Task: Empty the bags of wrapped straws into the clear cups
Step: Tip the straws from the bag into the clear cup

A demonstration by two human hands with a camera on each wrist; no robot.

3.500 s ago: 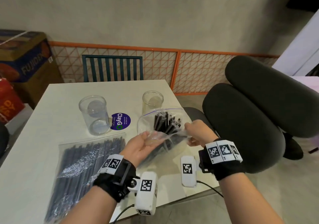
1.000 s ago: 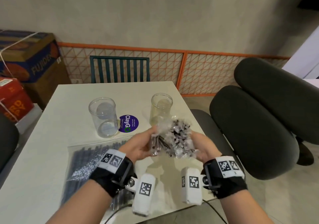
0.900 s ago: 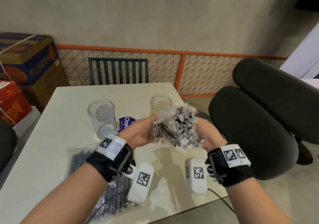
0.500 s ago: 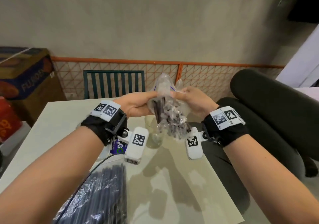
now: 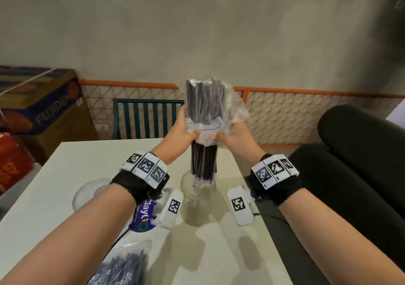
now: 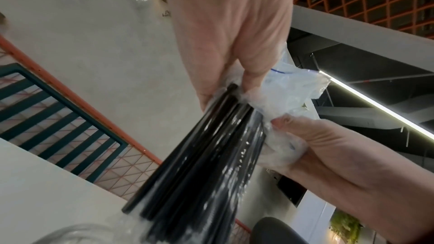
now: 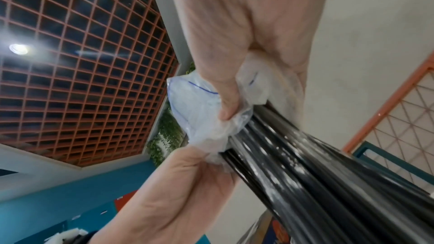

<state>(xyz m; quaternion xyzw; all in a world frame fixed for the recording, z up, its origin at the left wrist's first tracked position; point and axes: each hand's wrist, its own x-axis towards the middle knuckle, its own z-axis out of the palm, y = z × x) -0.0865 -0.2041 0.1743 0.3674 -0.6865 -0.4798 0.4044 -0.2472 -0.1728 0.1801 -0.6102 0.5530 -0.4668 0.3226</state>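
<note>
Both hands hold a clear zip bag (image 5: 228, 107) upright in the air with its mouth down. My left hand (image 5: 190, 131) grips the bunched mouth from the left and my right hand (image 5: 221, 137) grips it from the right. A bundle of black wrapped straws (image 5: 203, 162) sticks out below the mouth, its lower ends at the rim of the right clear cup (image 5: 198, 193). The left wrist view shows the straws (image 6: 206, 155) and crumpled bag (image 6: 293, 90) between the two hands. A second clear cup (image 5: 87, 193) stands to the left, partly hidden by my left wrist.
A second bag of straws (image 5: 122, 269) lies at the table's (image 5: 65, 166) near edge, beside a purple sticker (image 5: 143, 216). A teal chair (image 5: 149, 120) stands behind the table, black office chairs (image 5: 350, 164) to the right, and cardboard boxes (image 5: 39, 100) at left.
The hands lifted the bag off the table, turned it mouth down and raised it over the right cup. The straws have slid partway out of the bag.
</note>
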